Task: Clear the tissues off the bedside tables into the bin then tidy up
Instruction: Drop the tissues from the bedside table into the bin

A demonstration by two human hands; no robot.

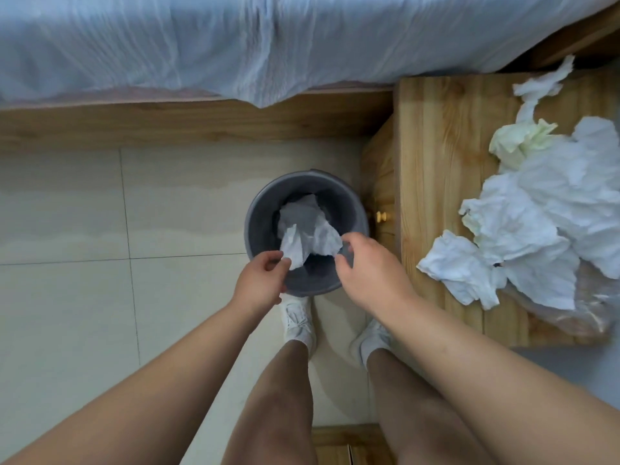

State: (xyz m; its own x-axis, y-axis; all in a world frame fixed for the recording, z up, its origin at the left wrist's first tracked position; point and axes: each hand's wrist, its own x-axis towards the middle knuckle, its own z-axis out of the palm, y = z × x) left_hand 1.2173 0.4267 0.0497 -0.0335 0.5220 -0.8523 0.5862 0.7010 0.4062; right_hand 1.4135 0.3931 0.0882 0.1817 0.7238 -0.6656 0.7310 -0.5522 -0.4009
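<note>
A round grey bin (258, 209) stands on the tiled floor beside the bed. A crumpled white tissue (308, 233) hangs over its mouth. My left hand (261, 283) pinches the tissue's lower left end between thumb and fingers. My right hand (369, 273) hovers over the bin's right rim with its fingers loosely curled and apart, just at the tissue's right edge. To the right, the wooden bedside table (436, 169) carries a pile of several crumpled tissues (536, 216), white ones and a yellowish one (516, 139).
The bed with a pale blue sheet (235, 45) and a wooden frame (167, 122) runs along the top. My feet in white shoes (298, 323) stand just behind the bin. A clear plastic wrapper (577, 313) lies under the tissues. More wooden furniture (339, 444) sits behind my legs.
</note>
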